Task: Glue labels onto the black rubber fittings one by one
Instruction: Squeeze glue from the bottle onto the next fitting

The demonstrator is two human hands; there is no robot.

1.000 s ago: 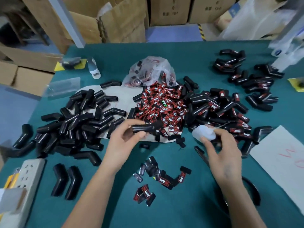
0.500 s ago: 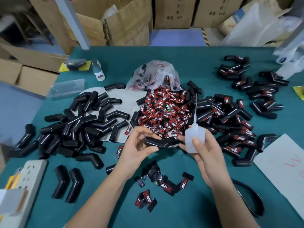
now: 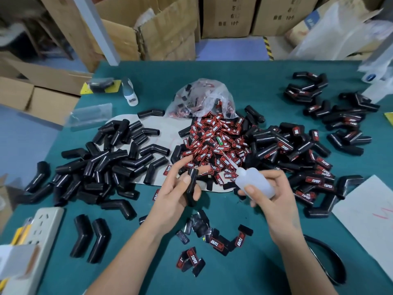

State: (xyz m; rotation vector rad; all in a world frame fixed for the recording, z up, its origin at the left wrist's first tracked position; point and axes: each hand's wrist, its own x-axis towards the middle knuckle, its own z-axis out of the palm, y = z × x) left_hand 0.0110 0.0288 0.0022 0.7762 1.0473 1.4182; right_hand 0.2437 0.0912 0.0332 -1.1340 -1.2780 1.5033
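My left hand [image 3: 176, 194] grips one black bent rubber fitting [image 3: 191, 186] upright, thumb pressed on its side. My right hand [image 3: 274, 199] holds a small white glue bottle [image 3: 254, 179] tilted to the left, its thin nozzle pointing up-left over the label heap. A pile of red-and-black labels [image 3: 214, 143] lies in the middle of the green table. Plain black fittings [image 3: 102, 165] are heaped on the left. Fittings with labels on them [image 3: 302, 154] lie to the right.
A clear plastic bag [image 3: 202, 99] of labels sits behind the heap. Loose labels [image 3: 214, 241] lie near the front. Two fittings [image 3: 91, 237] and a white power strip [image 3: 40, 228] are at the left, white paper [image 3: 370, 222] at the right. Cardboard boxes [image 3: 168, 30] stand behind the table.
My left hand has turned the fitting from lying sideways to standing upright. My right hand has tipped the glue bottle from upright to leaning left.
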